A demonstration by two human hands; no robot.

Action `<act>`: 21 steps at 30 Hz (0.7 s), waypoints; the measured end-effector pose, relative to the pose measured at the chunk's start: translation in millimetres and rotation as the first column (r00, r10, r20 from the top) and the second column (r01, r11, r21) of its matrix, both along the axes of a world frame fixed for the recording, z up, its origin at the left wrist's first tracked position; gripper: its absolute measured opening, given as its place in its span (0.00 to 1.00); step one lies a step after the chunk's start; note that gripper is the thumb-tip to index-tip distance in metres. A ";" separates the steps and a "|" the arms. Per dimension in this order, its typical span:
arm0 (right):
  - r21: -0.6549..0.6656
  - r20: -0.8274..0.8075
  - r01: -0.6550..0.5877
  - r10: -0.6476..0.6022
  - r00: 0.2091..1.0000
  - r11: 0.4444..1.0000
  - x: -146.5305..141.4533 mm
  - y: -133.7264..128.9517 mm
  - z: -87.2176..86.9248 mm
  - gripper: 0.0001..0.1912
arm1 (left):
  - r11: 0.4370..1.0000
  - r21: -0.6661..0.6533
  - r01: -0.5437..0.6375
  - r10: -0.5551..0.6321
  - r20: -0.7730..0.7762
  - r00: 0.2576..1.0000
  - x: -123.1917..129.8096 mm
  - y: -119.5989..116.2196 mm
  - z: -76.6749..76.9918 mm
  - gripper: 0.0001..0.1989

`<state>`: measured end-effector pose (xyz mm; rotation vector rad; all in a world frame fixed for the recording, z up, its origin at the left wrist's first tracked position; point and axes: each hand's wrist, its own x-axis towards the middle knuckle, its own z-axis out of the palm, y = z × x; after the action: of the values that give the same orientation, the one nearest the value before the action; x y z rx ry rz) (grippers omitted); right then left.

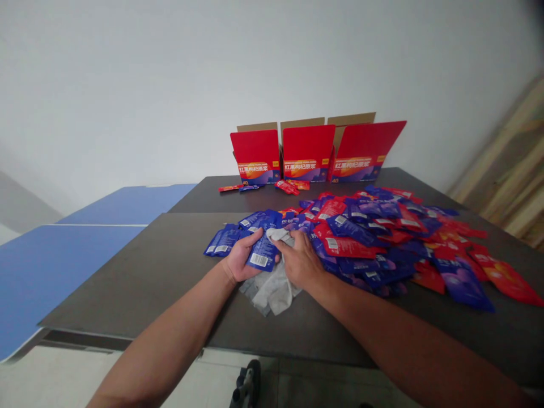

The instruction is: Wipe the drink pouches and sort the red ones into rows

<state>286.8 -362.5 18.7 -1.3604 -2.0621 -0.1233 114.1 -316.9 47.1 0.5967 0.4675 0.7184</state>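
Note:
My left hand (243,260) holds a blue pouch (262,255) with its barcode facing up, the thumb over its edge. A grey cloth (276,286) is pinched in my right hand (300,258), its top touching the pouch's right side and the rest draping onto the dark table (170,272). Several blue pouches (221,240) lie just beyond and left of my left hand. To the right of my right hand spreads a big heap of red and blue pouches (361,226).
Three open red boxes (308,153) stand in a row at the table's back, with a few red (288,187) and blue pouches before them. A blue table (85,249) adjoins on the left. Long wooden-coloured pieces (510,164) are at the far right.

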 end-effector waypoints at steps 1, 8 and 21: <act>-0.004 -0.018 0.012 -0.012 1.000 1.000 0.4 0.1 0.5 0.27 | 1.000 -0.002 0.012 -0.012 -0.008 1.000 0.0 -0.2 -0.3 0.17; 0.027 -0.159 0.069 -0.064 0.985 0.997 4.4 3.7 -3.4 0.28 | 0.986 0.036 0.162 -0.160 -0.061 0.985 -7.9 0.2 0.6 0.20; 0.123 0.092 -0.237 0.227 0.970 0.964 3.3 -5.4 -5.4 0.21 | 0.997 -0.045 0.062 -0.061 0.038 0.997 -1.8 6.7 3.7 0.24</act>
<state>290.0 -368.0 13.3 -1.0403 -2.2190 -0.2114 112.2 -310.1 50.8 0.5517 0.4286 0.6573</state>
